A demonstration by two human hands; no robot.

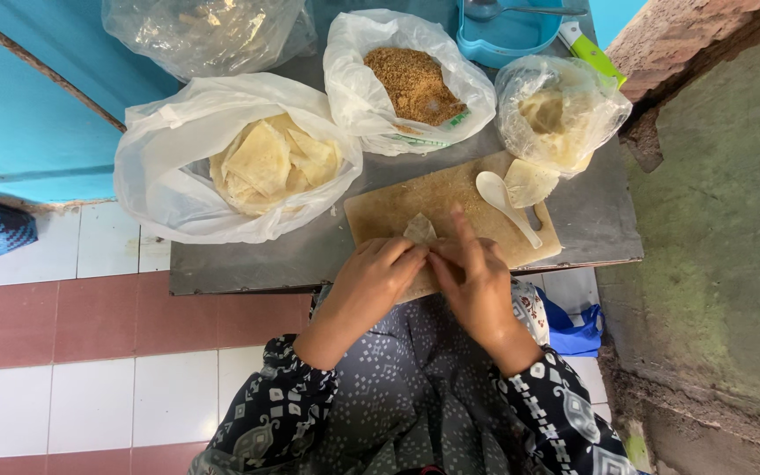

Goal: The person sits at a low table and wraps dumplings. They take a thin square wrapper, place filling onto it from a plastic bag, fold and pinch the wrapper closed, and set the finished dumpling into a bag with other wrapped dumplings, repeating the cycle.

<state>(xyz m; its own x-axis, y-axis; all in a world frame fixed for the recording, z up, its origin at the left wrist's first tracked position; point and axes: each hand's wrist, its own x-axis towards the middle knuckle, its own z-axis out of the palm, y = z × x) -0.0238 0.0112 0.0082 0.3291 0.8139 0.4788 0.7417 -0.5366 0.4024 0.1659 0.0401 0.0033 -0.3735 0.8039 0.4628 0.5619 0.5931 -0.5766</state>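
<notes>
We see a thin, pale, half-translucent wrapper (420,230) lying at the near edge of the wooden cutting board (389,211) on the grey table (248,259), its top folded into a crumpled point. Our left hand (371,281) and right hand (477,281) meet over it, fingers closed in a pinch on its edges, the right forefinger pointing up. Most of the wrapper is hidden beneath both hands, so we cannot tell its full shape or whether it holds any filling.
</notes>
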